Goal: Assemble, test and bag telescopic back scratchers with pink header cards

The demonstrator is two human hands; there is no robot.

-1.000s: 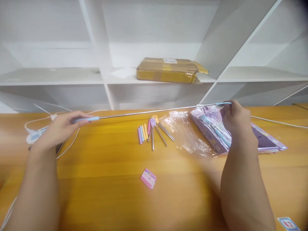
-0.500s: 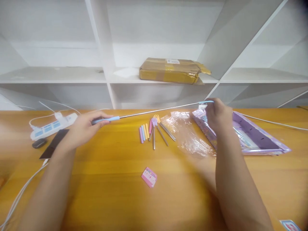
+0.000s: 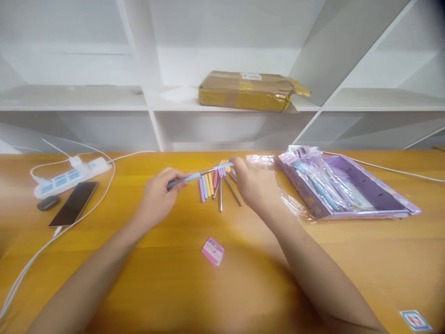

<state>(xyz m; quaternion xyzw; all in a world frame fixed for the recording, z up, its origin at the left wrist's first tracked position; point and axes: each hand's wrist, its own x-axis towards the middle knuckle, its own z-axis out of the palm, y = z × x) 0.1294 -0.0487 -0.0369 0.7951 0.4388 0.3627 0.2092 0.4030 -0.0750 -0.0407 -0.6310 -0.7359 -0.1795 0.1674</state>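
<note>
Left hand (image 3: 158, 195) and right hand (image 3: 255, 185) clasp one blue-handled metal rod (image 3: 196, 176); one open purple box (image 3: 378, 185) holds clear-bagged blue pieces (image 3: 322, 191); five pastel sticks (image 3: 205, 188) lie near.

Bright, soft light (slight blur)

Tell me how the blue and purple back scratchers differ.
The left hand and right hand hold the blue back scratcher; the purple back scratcher lies on the table. A grip covers the blue one's end; the purple one's rod end is bare. Both have metal rods.
</note>
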